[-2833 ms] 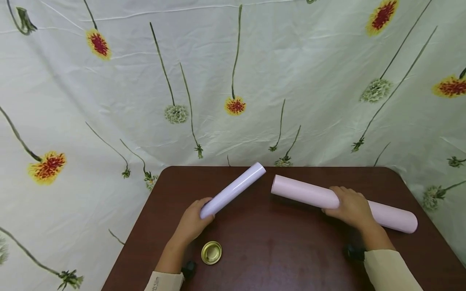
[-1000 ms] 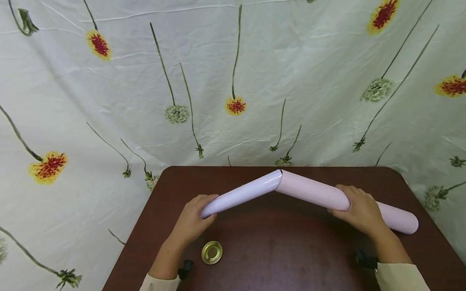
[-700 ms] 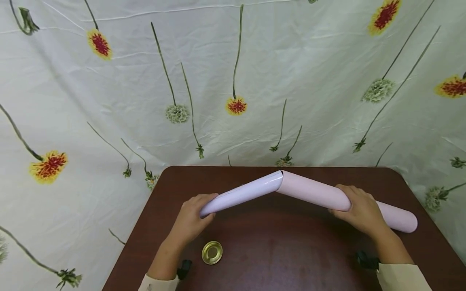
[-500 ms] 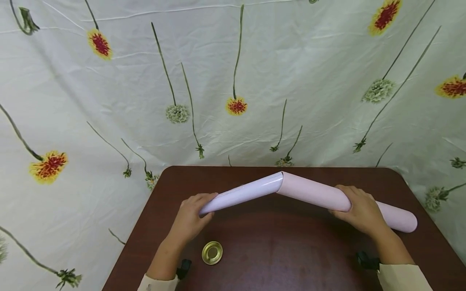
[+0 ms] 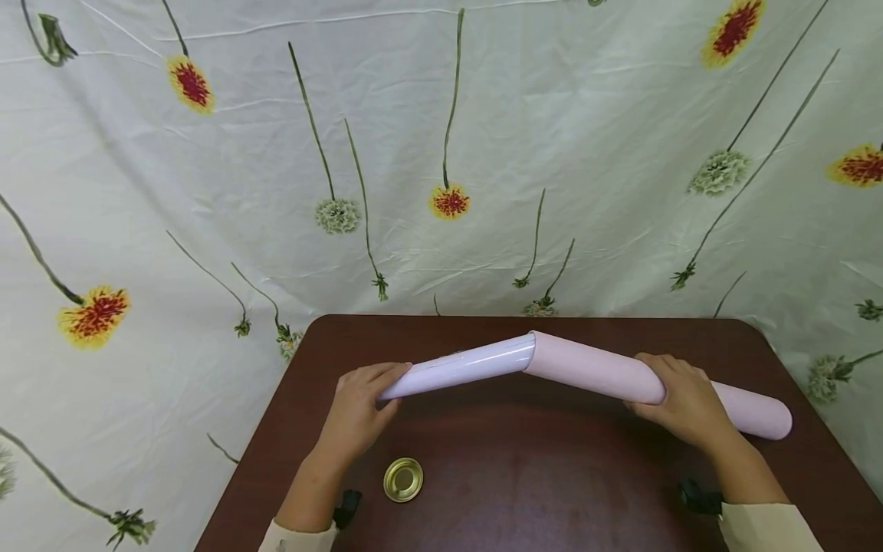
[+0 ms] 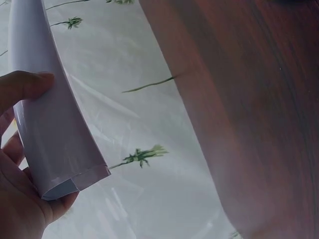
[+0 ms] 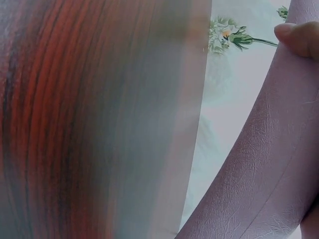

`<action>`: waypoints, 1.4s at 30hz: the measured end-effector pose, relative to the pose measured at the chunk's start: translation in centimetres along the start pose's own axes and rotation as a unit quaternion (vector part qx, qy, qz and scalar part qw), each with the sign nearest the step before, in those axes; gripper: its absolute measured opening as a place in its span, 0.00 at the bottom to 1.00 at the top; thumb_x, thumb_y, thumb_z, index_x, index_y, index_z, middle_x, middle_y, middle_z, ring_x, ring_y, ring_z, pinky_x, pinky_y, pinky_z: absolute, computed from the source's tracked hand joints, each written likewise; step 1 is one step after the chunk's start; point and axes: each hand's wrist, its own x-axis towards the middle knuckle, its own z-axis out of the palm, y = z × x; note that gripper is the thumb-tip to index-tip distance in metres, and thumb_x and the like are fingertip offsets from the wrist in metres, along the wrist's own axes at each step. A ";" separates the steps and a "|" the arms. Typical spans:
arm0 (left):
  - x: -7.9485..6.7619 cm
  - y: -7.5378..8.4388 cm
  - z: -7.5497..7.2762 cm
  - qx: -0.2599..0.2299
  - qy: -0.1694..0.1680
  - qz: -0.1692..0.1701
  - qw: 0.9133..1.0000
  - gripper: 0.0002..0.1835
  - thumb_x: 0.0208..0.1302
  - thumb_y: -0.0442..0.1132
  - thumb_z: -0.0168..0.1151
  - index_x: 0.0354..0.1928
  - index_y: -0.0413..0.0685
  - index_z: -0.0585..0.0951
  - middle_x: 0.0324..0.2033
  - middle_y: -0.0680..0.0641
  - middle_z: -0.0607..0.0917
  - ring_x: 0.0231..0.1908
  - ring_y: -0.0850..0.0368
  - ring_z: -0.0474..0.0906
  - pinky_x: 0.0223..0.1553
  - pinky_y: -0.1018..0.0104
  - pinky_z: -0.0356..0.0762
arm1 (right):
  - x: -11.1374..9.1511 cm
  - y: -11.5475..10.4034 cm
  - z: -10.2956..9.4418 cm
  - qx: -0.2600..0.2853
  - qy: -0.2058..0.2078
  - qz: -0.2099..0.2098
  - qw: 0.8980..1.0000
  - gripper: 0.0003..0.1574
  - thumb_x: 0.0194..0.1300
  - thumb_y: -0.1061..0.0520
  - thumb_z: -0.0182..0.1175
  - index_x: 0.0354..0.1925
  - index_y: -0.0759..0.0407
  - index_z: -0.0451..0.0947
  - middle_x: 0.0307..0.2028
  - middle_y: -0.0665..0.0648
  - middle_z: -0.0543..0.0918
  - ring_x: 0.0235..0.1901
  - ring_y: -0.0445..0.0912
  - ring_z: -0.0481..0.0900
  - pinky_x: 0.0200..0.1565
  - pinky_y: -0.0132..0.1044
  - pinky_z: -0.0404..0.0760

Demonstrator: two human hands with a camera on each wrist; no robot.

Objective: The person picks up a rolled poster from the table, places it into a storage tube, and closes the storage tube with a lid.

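My left hand grips the near end of a glossy white rolled sheet, which slopes up to the right. In the left wrist view, the thumb lies across the roll and its overlapped end edge shows. The pink tube has a wider mouth, and the white roll's far end sits inside it. Around the pink tube's middle is my right hand, gripping from above. The right wrist view shows the tube's creased, textured surface under the thumb. The two pieces meet at a shallow angle over the table.
A small gold-coloured round dish or lid lies on the dark brown table, to the right of the left forearm. Behind the table hangs a white cloth printed with flowers.
The white roll, at first apart from the pink tube, has swung right so its far end meets and enters the tube's mouth. Lately its joined end has lowered slightly. Both hands keep their grip.
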 end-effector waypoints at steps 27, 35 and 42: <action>0.0 0.0 -0.7 -0.036 0.041 -0.049 0.997 0.28 0.50 0.42 0.81 0.55 0.50 0.83 0.51 0.45 0.84 0.55 0.44 0.77 0.57 0.45 0.73 | -0.1 -0.5 -0.5 -0.009 -0.011 -0.005 1.000 0.47 0.44 0.45 0.79 0.61 0.56 0.75 0.51 0.66 0.84 0.50 0.65 0.79 0.49 0.64 0.69; -0.2 -0.1 -0.5 -0.056 0.084 -0.065 0.993 0.30 0.46 0.43 0.83 0.54 0.49 0.83 0.53 0.42 0.77 0.54 0.44 0.73 0.52 0.49 0.74 | -0.2 -0.6 -0.4 -0.009 -0.009 -0.011 1.000 0.47 0.44 0.46 0.80 0.61 0.56 0.75 0.51 0.65 0.84 0.50 0.64 0.79 0.49 0.64 0.69; -0.3 -0.2 -0.6 -0.098 0.089 -0.114 0.985 0.36 0.45 0.47 0.84 0.57 0.48 0.80 0.50 0.43 0.78 0.52 0.47 0.74 0.52 0.50 0.74 | -0.2 -0.7 0.0 -0.009 -0.010 -0.015 1.000 0.47 0.44 0.46 0.80 0.61 0.56 0.75 0.50 0.65 0.84 0.50 0.65 0.79 0.49 0.64 0.70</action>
